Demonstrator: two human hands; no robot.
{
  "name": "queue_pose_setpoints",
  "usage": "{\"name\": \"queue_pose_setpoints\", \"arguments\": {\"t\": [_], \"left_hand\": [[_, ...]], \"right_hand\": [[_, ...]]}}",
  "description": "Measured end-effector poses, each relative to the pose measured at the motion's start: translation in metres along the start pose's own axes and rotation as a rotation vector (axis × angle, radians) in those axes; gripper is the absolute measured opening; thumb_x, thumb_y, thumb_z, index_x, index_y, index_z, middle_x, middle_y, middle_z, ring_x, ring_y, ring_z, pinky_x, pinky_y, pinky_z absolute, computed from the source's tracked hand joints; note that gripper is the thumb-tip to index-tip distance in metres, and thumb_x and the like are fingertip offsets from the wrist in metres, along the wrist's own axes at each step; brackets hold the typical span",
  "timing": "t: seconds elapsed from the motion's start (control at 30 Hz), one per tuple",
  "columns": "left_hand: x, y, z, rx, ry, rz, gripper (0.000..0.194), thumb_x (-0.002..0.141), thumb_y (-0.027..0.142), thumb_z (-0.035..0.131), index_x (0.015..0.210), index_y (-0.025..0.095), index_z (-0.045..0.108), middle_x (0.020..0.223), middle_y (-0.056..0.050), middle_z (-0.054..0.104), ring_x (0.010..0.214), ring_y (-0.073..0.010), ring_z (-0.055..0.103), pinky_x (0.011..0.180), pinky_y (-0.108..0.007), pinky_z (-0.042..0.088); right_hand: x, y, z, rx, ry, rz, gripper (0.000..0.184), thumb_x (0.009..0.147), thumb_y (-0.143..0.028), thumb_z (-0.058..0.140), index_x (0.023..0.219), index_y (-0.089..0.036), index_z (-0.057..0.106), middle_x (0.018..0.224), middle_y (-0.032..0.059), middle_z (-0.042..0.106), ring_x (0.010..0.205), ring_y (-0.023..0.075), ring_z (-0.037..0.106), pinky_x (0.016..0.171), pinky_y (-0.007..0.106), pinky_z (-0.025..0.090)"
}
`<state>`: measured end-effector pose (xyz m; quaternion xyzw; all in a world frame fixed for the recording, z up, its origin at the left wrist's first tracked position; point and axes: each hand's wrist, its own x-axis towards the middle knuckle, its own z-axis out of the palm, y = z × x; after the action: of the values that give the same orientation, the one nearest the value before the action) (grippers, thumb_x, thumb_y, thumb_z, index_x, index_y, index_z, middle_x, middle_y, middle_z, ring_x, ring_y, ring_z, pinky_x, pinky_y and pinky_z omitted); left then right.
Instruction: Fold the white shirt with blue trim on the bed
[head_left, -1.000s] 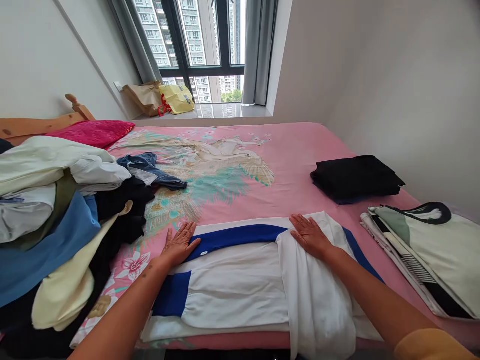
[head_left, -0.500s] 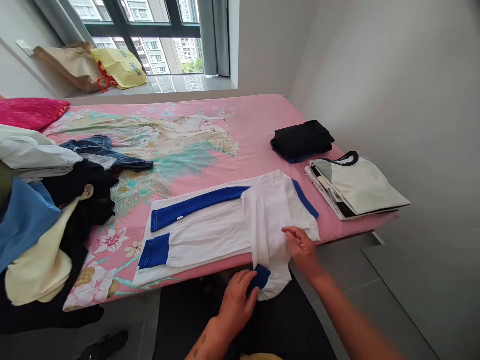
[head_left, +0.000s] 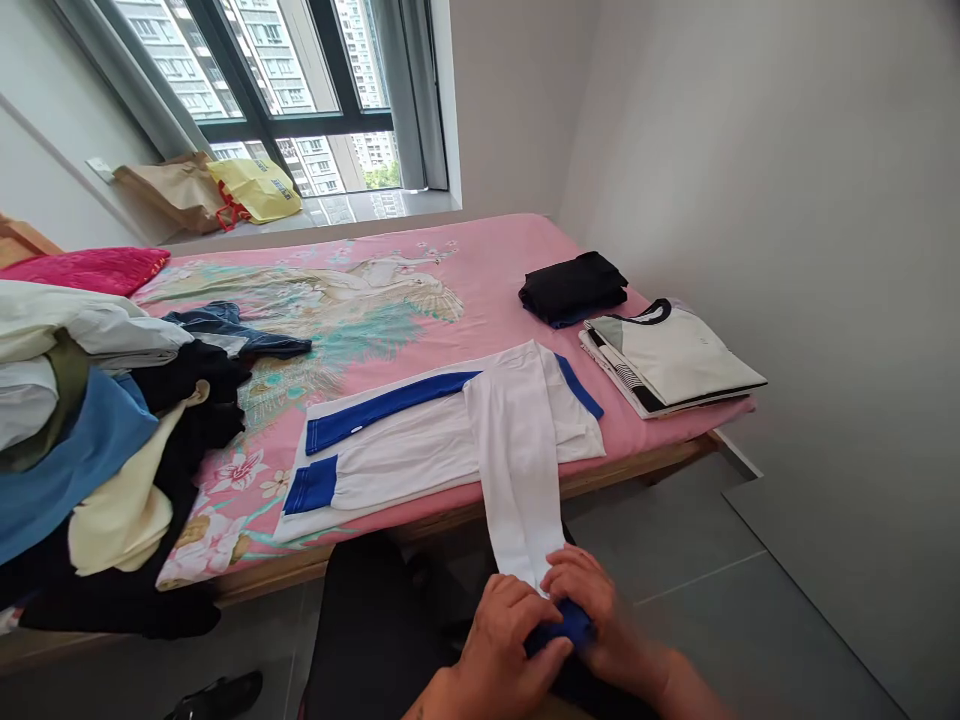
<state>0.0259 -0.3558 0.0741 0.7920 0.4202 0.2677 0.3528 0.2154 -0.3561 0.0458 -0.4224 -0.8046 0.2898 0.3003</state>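
A white garment with blue bands (head_left: 405,450), apparently a long-sleeved shirt, lies partly folded along the bed's near edge. One white sleeve (head_left: 521,470) hangs over that edge toward me, pulled straight. At its end is a blue cuff (head_left: 566,628), and both my hands are closed on it. My left hand (head_left: 510,635) grips the cuff from the left, fingers bent over it. From the right, my right hand (head_left: 592,610) holds the same cuff, its fingers curled on the fabric. The other sleeve, also blue-cuffed, is laid across the body pointing left.
A heap of loose clothes (head_left: 97,430) covers the bed's left side, with jeans (head_left: 247,330) beside it. Folded black clothes (head_left: 574,288) and a folded pale stack (head_left: 675,360) lie at right on the pink bedsheet (head_left: 487,265). A black shoe (head_left: 217,695) is on the floor.
My right hand has come down from the sleeve's upper part to the cuff beside my left hand. The bunched sleeve is now drawn out straight toward me. The view has shifted slightly.
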Motion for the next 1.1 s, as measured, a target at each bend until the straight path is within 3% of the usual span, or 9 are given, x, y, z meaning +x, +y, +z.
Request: {"name": "queue_pose_setpoints", "arguments": {"t": [0.1, 0.2, 0.3, 0.4, 0.53, 0.67, 0.87, 1.03, 1.1], "left_hand": [[0.001, -0.017, 0.007, -0.162, 0.240, -0.267, 0.017, 0.079, 0.037, 0.055, 0.080, 0.020, 0.056, 0.077, -0.005, 0.059, 0.074, -0.0178, 0.054, 0.069, -0.033, 0.045], [0.015, -0.050, 0.009, -0.443, 0.440, -0.569, 0.034, 0.078, 0.049, 0.053, 0.088, 0.018, 0.058, 0.085, -0.007, 0.063, 0.079, -0.0185, 0.057, 0.068, -0.030, 0.045], [0.039, -0.069, 0.005, -0.750, 0.410, -0.699, 0.048, 0.073, 0.058, 0.054, 0.097, 0.016, 0.061, 0.093, -0.009, 0.066, 0.081, -0.0189, 0.060, 0.065, -0.028, 0.045], [0.061, -0.070, -0.002, -0.974, 0.371, -0.737, 0.050, 0.069, 0.062, 0.057, 0.090, 0.016, 0.062, 0.084, -0.007, 0.068, 0.070, -0.0163, 0.061, 0.060, -0.027, 0.045], [0.078, -0.071, -0.008, -0.964, 0.379, -0.787, 0.046, 0.058, 0.058, 0.069, 0.074, 0.016, 0.059, 0.064, -0.001, 0.062, 0.054, -0.0104, 0.054, 0.054, -0.024, 0.043], [0.082, -0.079, -0.010, -0.902, 0.357, -0.780, 0.045, 0.054, 0.055, 0.071, 0.071, 0.017, 0.055, 0.059, 0.003, 0.058, 0.050, -0.0086, 0.050, 0.053, -0.024, 0.042], [0.074, -0.084, -0.027, -0.665, 0.299, -0.723, 0.037, 0.066, 0.055, 0.062, 0.068, 0.018, 0.056, 0.058, 0.001, 0.057, 0.052, -0.0134, 0.052, 0.054, -0.027, 0.041], [0.077, -0.089, -0.055, 0.229, 0.434, -0.264, 0.019, 0.084, 0.035, 0.047, 0.079, 0.022, 0.060, 0.079, -0.003, 0.061, 0.078, -0.0192, 0.056, 0.073, -0.033, 0.043], [0.088, -0.096, -0.062, 0.388, 0.416, -0.122, 0.019, 0.085, 0.028, 0.044, 0.085, 0.022, 0.062, 0.090, -0.005, 0.062, 0.089, -0.0207, 0.056, 0.081, -0.035, 0.043]], "right_hand": [[-0.022, -0.002, -0.006, 0.037, 0.029, 0.005, 0.025, 0.070, -0.012, 0.053, 0.089, -0.028, 0.049, 0.093, 0.0014, 0.062, 0.096, 0.0206, 0.058, 0.097, 0.044, 0.041], [-0.044, 0.002, -0.002, -0.020, 0.052, -0.002, 0.036, 0.064, -0.005, 0.050, 0.094, -0.026, 0.050, 0.102, 0.0032, 0.061, 0.106, 0.0217, 0.054, 0.098, 0.043, 0.040], [-0.056, 0.007, 0.005, -0.110, 0.062, -0.028, 0.044, 0.060, -0.001, 0.046, 0.098, -0.023, 0.054, 0.109, 0.0049, 0.060, 0.115, 0.0228, 0.049, 0.100, 0.042, 0.039], [-0.059, 0.007, 0.008, -0.176, 0.025, -0.046, 0.042, 0.063, -0.001, 0.048, 0.098, -0.023, 0.056, 0.111, 0.0048, 0.061, 0.115, 0.0221, 0.049, 0.100, 0.039, 0.040], [-0.054, 0.000, 0.005, -0.196, -0.089, -0.119, 0.024, 0.074, -0.014, 0.057, 0.095, -0.025, 0.059, 0.102, 0.0021, 0.065, 0.108, 0.0210, 0.055, 0.098, 0.038, 0.040], [-0.036, -0.002, 0.000, -0.120, -0.063, -0.044, 0.010, 0.083, -0.028, 0.055, 0.091, -0.023, 0.060, 0.092, 0.0032, 0.065, 0.096, 0.0192, 0.058, 0.093, 0.037, 0.041], [0.033, 0.033, -0.015, -0.108, 0.318, 0.340, 0.017, 0.089, -0.028, 0.044, 0.084, -0.020, 0.058, 0.077, 0.0024, 0.060, 0.071, 0.0140, 0.056, 0.067, 0.025, 0.042], [0.086, 0.064, -0.024, -0.230, 0.338, 0.496, 0.010, 0.083, -0.027, 0.048, 0.080, -0.020, 0.055, 0.069, -0.0010, 0.059, 0.065, 0.0132, 0.055, 0.061, 0.023, 0.036], [0.098, 0.071, -0.022, -0.297, 0.318, 0.557, 0.008, 0.081, -0.027, 0.049, 0.081, -0.020, 0.054, 0.069, -0.0013, 0.060, 0.064, 0.0132, 0.055, 0.059, 0.023, 0.032]]}}
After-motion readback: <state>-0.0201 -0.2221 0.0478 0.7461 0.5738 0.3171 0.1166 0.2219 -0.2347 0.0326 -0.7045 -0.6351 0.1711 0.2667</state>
